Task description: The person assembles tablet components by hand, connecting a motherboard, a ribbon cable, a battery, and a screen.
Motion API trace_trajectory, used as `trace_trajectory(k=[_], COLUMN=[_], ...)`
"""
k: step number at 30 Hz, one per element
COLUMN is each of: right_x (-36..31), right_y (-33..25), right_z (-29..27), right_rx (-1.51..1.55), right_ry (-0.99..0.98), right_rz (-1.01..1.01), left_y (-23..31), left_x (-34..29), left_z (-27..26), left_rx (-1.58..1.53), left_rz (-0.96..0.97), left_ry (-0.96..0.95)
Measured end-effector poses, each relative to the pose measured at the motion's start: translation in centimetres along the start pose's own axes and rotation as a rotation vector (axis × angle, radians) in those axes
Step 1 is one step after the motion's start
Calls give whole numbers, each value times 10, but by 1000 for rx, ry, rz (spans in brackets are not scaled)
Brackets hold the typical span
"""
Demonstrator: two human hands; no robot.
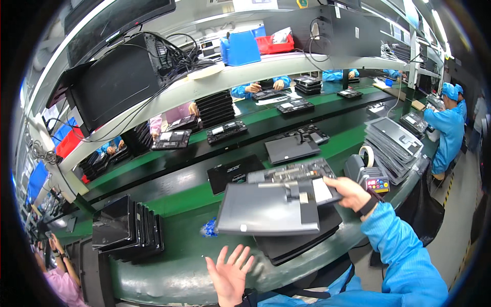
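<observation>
My right hand (352,193), coming from a blue sleeve, is closed on the right edge of a partly dismantled laptop (291,175) with its circuit board exposed. A flat grey panel (266,209) with a dark ribbon cable lies in front of the board and overlaps it; whether they are joined I cannot tell. Beneath, dark flat panels (294,245) rest on the green bench. My left hand (229,273) is open in front of the grey panel, fingers spread and palm showing, touching nothing. A dark lid (232,171) lies just beyond the laptop.
Dark screens (128,225) stand stacked at the left beside small blue pieces (208,227). At the right are a tape roll (366,155), a device with coloured buttons (376,184) and a pile of grey panels (394,146). Open laptops (227,132) line the far belt; co-workers (446,123) work around.
</observation>
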State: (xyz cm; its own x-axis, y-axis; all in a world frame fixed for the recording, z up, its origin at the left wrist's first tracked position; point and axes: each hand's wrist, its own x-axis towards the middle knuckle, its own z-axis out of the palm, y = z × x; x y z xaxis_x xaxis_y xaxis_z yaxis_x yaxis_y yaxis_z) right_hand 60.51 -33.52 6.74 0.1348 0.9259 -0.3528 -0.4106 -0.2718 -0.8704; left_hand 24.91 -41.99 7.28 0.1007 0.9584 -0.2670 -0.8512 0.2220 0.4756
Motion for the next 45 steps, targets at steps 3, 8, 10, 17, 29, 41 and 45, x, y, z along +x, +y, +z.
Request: trace_trajectory(k=[3, 8, 10, 17, 29, 41, 45], right_x=[-14, -20, -31, -89, -68, -60, -59], right_y=[23, 31, 23, 35, 78, 84, 84], right_z=[-24, -20, -12, 15, 5, 1, 5], right_rx=[28, -199, -1010, -496, -116, -88, -67], right_ry=[-27, 5, 261, -38, -158, -159, -165], right_rz=[26, -2, -301, -49, -190, -245, -237], left_y=[-15, -45, -61, -90, -5, -9, -26], left_x=[15, 5, -8, -30, 120, 135, 115], left_z=[-22, -32, -19, -27, 37, 57, 47], left_rx=[16, 344, 348, 281, 1733, 1740, 1770], left_rz=[-119, -63, 13, -66, 352, -239, 384], left_ry=[-258, 34, 136, 52, -461, -302, -328])
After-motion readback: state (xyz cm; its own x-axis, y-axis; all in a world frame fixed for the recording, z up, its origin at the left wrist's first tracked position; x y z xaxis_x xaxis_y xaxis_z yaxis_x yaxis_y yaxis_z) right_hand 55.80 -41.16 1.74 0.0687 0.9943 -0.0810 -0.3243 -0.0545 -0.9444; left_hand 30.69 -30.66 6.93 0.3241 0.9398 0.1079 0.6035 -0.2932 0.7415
